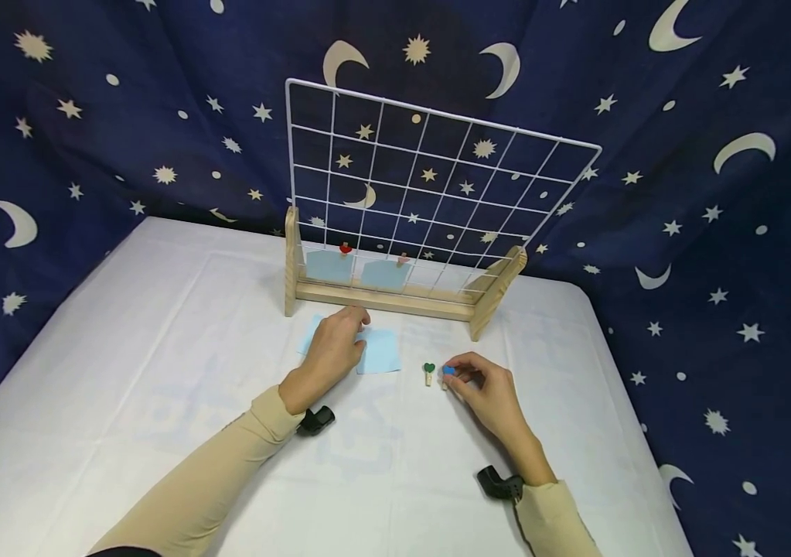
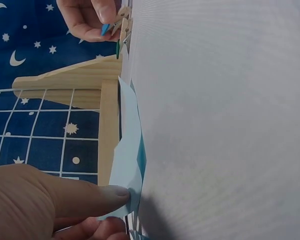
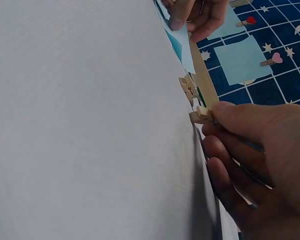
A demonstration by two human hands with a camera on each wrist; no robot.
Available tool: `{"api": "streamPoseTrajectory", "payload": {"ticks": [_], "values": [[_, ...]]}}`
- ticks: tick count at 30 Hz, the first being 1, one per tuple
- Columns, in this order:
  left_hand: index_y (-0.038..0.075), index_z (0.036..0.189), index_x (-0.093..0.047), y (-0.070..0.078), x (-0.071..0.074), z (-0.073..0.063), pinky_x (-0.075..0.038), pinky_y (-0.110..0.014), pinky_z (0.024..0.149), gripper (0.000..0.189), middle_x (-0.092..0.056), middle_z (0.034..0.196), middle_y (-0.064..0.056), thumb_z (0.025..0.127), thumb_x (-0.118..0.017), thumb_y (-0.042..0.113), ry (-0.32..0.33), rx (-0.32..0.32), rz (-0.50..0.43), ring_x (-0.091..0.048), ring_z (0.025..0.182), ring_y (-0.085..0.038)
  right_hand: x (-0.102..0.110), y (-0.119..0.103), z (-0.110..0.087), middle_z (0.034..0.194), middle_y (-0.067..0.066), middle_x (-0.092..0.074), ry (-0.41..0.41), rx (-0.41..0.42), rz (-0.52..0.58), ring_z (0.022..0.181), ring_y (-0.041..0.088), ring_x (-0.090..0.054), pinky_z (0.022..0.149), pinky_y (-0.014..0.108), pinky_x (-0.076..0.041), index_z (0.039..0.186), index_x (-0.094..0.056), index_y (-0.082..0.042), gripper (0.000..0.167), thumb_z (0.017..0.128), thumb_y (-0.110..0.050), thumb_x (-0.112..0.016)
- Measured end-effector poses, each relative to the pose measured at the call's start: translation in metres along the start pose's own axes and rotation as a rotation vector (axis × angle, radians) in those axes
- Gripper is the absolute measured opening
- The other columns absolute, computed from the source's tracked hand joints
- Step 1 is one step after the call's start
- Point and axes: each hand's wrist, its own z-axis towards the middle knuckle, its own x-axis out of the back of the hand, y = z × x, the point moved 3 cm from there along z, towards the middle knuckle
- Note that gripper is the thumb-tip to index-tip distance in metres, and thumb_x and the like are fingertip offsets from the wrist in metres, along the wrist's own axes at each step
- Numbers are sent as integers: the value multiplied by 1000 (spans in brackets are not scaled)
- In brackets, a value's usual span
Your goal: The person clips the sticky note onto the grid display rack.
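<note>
My left hand (image 1: 330, 343) pinches a light blue square of paper (image 1: 379, 352) between thumb and fingers; in the left wrist view the paper (image 2: 126, 155) bends up off the cloth. Another light blue piece (image 1: 309, 337) shows at that hand's left side. With thumb and index finger, my right hand (image 1: 487, 391) grips a small wooden clothespin (image 3: 202, 115) that carries a blue decoration (image 1: 448, 370). Just left of it lies a clothespin with a green heart (image 1: 429, 369).
Behind the hands stands a white wire grid (image 1: 437, 166) on a wooden base (image 1: 388, 300). Two light blue papers hang low on it, one under a red-heart clothespin (image 1: 345, 248), the other under a pink-heart clothespin (image 3: 276, 58). White cloth (image 1: 228, 449) covers the table.
</note>
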Motion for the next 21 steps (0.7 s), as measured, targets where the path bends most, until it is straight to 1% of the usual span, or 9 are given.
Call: {"api": "streamPoseTrajectory", "payload": {"ticks": [3,6,11,14,17,21], "values": [[-2,100,-71,0,-1,0,-58,-41,74,29,-72,95,-14,77,-79,-17,3,-9,-15,-69,83,-26,0,1,0,94,-4,-77,-5,12,53,81,14,-71,73,22,-57,104,-77,-16,18,89,-10,-85],[-2,94,-71,-1,-1,1,-57,-38,71,25,-70,91,-13,76,-79,-18,6,-17,-11,-65,77,-23,0,2,-1,97,0,-77,2,35,101,83,16,-71,75,21,-57,103,-77,-16,17,89,-9,-84],[-1,85,-70,-1,-2,1,-53,-34,65,21,-66,83,-11,76,-76,-19,13,-31,-6,-57,70,-19,0,2,-1,99,4,-78,13,46,160,86,16,-74,78,21,-59,108,-78,-10,21,88,-5,-83],[0,80,-68,-1,-1,0,-51,-32,62,21,-64,80,-10,78,-74,-20,24,-50,-6,-56,68,-18,1,1,-1,95,2,-79,8,33,144,83,13,-75,76,20,-59,109,-79,-11,22,88,-6,-84],[1,78,-67,0,0,0,-51,-31,61,22,-62,78,-9,80,-72,-21,30,-66,-9,-55,67,-18,1,-1,-1,92,-3,-78,-6,22,97,79,9,-74,73,18,-58,106,-80,-14,18,89,-10,-85],[1,78,-66,1,-1,0,-50,-31,61,22,-62,78,-9,80,-72,-21,26,-72,-9,-54,67,-18,3,-2,-2,90,-5,-77,-31,8,60,79,8,-72,72,18,-57,103,-81,-18,16,89,-14,-86]]}}
